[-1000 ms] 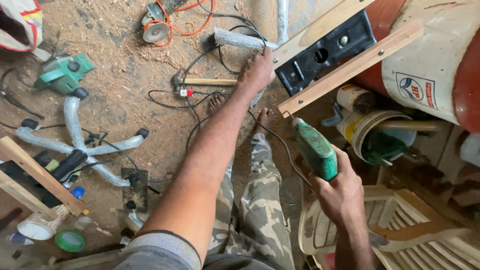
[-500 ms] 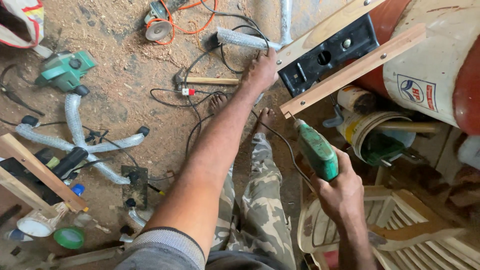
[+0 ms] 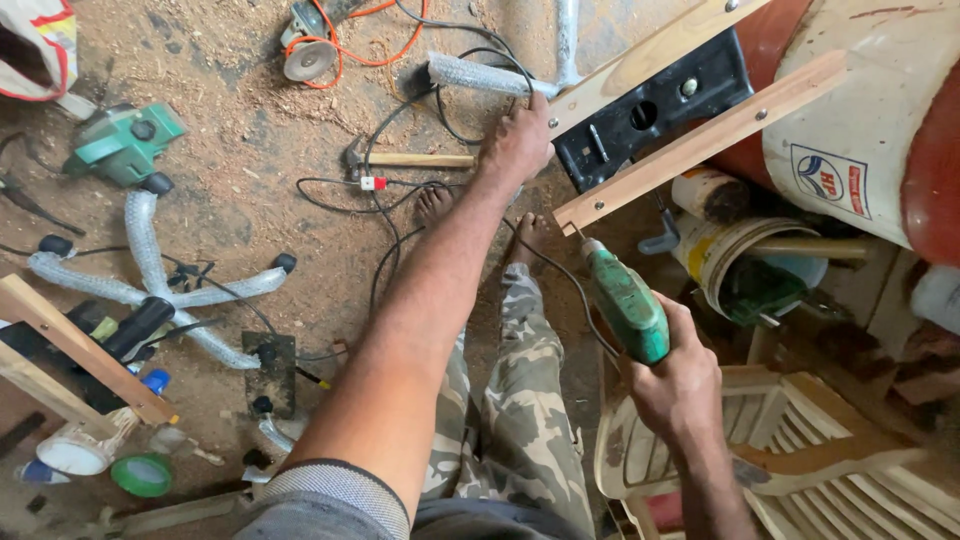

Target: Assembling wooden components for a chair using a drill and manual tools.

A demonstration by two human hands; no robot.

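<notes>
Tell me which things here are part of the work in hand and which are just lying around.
In use:
- right hand gripping green drill
- left hand bracing the upper wooden slat
- lower wooden slat, at the drill's tip
- black bracket between the slats

Lying about:
- hammer
- angle grinder
- green planer
- white plastic chair
- bucket

The left hand presses on the end of a wooden strip beside a black bracket — the right hand grips a green drill (bit touching the lower strip) above a sawdust floor
</notes>
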